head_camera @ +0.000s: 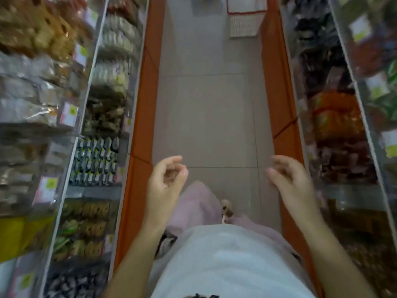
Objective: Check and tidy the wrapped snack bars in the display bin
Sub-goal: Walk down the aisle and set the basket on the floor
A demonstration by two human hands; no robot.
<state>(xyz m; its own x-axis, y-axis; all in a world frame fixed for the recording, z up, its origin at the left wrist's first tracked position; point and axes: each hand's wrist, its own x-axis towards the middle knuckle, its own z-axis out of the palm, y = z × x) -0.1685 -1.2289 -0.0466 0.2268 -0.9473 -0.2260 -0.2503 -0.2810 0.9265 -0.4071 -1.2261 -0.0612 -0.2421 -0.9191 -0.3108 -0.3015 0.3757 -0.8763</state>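
1. Progress seems nil: both hands hang over the aisle floor (pixel 206 117) and touch no bin, so all checking and tidying remains.
2. Left hand (pixel 166 179) shows loosely curled fingers holding nothing; right hand (pixel 290 179), blurred, has relaxed fingers, also empty.
3. Wrapped snack bars (pixel 94 160), probably the dark packets in rows, sit in a clear display bin (pixel 122 155) at 9 o'clock of the left hand, well apart.
4. White basket (pixel 245 24) stands on the floor at 12 o'clock; the bin's clear front may hinder reaching in.

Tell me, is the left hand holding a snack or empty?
Empty: the left hand hovers over the floor tiles, fingers loosely curled, nothing in them.
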